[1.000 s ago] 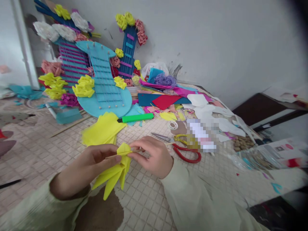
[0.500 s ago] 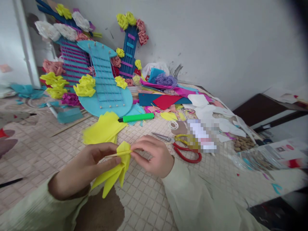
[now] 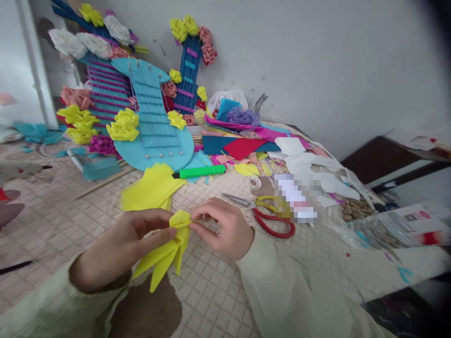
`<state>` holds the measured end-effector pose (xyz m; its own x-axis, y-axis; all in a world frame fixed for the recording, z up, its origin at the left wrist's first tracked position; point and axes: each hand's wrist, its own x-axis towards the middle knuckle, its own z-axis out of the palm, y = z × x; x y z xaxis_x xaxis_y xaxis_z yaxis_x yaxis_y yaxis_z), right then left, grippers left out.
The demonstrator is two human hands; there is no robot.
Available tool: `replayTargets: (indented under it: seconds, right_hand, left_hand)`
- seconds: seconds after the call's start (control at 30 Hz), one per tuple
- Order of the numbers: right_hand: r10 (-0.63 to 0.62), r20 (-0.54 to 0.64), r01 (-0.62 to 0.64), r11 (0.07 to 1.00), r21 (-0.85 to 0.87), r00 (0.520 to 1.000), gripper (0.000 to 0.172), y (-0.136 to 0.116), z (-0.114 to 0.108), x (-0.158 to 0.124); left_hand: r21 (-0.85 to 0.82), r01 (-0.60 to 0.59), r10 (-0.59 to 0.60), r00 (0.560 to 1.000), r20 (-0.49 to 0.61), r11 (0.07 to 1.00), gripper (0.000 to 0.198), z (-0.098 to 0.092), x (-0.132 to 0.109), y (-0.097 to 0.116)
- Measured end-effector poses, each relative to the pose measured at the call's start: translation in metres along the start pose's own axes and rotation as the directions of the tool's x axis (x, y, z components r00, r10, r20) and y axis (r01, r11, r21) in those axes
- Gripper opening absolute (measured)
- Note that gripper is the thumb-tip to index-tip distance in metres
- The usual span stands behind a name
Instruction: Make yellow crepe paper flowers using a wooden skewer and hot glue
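Note:
My left hand (image 3: 130, 241) pinches a yellow piece of crepe paper (image 3: 165, 258) between thumb and fingers. The paper is folded over at the top, and its pointed strips hang below. At its right edge, the fingertips of my right hand (image 3: 221, 225) close on the end of a thin stick (image 3: 193, 220) that passes through the fold. How far the stick reaches inside the paper is hidden. Just beyond my left hand lies a stack of yellow crepe paper (image 3: 150, 190). Red-handled scissors (image 3: 271, 227) rest to the right of my right hand.
A green cutter (image 3: 202, 172) lies past my hands. Behind it, a light-blue cutout with strings (image 3: 155, 122) and paper flowers leans toward the wall. Coloured sheets and purple yarn (image 3: 243, 117) are piled at the back. A brown patch (image 3: 148, 310) marks the near tabletop.
The stick's left end, which showed beside my left fingers, is out of sight now. Both hands keep nearly the same place; the yellow paper has shifted slightly left.

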<state>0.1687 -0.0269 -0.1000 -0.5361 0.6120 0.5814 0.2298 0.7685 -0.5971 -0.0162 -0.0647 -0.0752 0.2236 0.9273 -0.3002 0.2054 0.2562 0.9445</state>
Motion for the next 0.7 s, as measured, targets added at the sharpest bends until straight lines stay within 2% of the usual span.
replayTargets:
  seconds: [0.1, 0.3, 0.47, 0.6, 0.7]
  right_hand:
    - [-0.018, -0.004, 0.018, 0.999, -0.028, 1.000, 0.003, -0.0002, 0.0010, -0.0007]
    - [-0.094, 0.008, 0.095, 0.993, -0.067, 0.996, 0.002, -0.0005, 0.0029, -0.0021]
    - [-0.112, -0.006, 0.110, 0.989, -0.103, 0.994, 0.002, -0.0002, 0.0035, -0.0026]
    - [-0.102, -0.013, 0.100, 0.989, -0.105, 0.995, 0.002, -0.0010, 0.0037, -0.0030]
    - [-0.116, 0.009, 0.116, 0.989, -0.089, 0.993, 0.003, -0.0018, 0.0037, -0.0028]
  left_hand:
    - [-0.058, 0.048, -0.048, 0.999, -0.003, 0.997, 0.015, -0.0003, 0.0001, 0.0009]
    - [0.016, 0.091, -0.089, 0.990, -0.113, 0.996, 0.020, -0.0003, 0.0018, -0.0021]
    - [-0.074, 0.088, -0.098, 0.985, -0.139, 0.993, 0.019, 0.0023, 0.0047, -0.0040]
    - [-0.037, 0.039, -0.043, 0.993, -0.107, 0.999, 0.017, 0.0023, 0.0045, -0.0025]
    - [0.024, 0.040, -0.040, 0.999, -0.026, 0.999, 0.021, 0.0039, 0.0029, -0.0014]
